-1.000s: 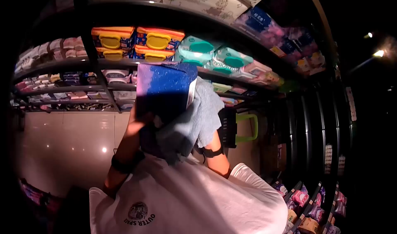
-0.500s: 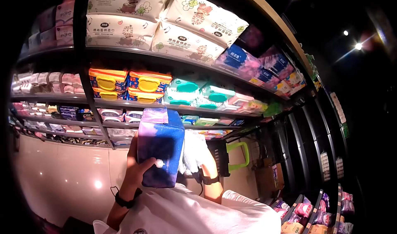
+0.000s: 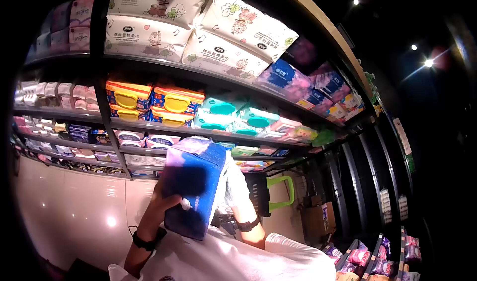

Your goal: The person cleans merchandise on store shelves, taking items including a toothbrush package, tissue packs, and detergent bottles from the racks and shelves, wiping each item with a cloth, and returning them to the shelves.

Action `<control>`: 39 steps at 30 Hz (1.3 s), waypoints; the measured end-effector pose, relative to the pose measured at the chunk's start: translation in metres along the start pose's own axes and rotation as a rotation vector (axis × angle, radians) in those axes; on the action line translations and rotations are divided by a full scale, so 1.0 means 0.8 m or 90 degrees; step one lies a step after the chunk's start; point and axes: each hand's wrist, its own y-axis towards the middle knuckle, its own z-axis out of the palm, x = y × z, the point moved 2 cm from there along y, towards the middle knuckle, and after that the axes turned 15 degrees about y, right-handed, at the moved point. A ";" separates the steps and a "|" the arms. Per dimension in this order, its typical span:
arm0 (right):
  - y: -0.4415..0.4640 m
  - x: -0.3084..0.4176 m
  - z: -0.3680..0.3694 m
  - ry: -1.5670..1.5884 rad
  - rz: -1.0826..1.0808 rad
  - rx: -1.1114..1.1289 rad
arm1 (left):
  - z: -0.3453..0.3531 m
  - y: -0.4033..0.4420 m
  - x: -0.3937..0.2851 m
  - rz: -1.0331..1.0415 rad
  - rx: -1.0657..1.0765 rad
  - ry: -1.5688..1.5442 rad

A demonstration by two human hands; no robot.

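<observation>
A blue and purple package (image 3: 195, 181) is held upright in front of my chest. My left hand (image 3: 161, 201) grips its left side, the thumb lying across the front face. On the package's right side is a pale cloth (image 3: 234, 184), with my right hand (image 3: 241, 204) behind or under it. The fingers of my right hand are hidden by the cloth and package. Both wrists wear dark bands.
Shelves in front hold white packs (image 3: 149, 37), orange packs with yellow lids (image 3: 176, 103) and teal packs (image 3: 258, 117). A basket with a green handle (image 3: 282, 194) stands right of my right arm, near a cardboard box (image 3: 315, 219). More packs sit at lower right.
Since a second ago, the view has tilted up to show more shelf. The package has turned, showing its front and top, and the cloth has shifted from in front of it to its right side.
</observation>
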 end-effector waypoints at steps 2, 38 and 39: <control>-0.014 0.003 -0.004 0.197 0.078 -0.022 | 0.007 -0.002 0.008 0.000 0.041 0.012; 0.012 0.049 0.007 0.080 -0.036 -0.003 | 0.036 0.009 -0.021 0.072 -0.020 0.144; 0.019 0.040 0.000 0.101 -0.032 -0.012 | 0.038 0.006 -0.017 0.072 0.011 0.130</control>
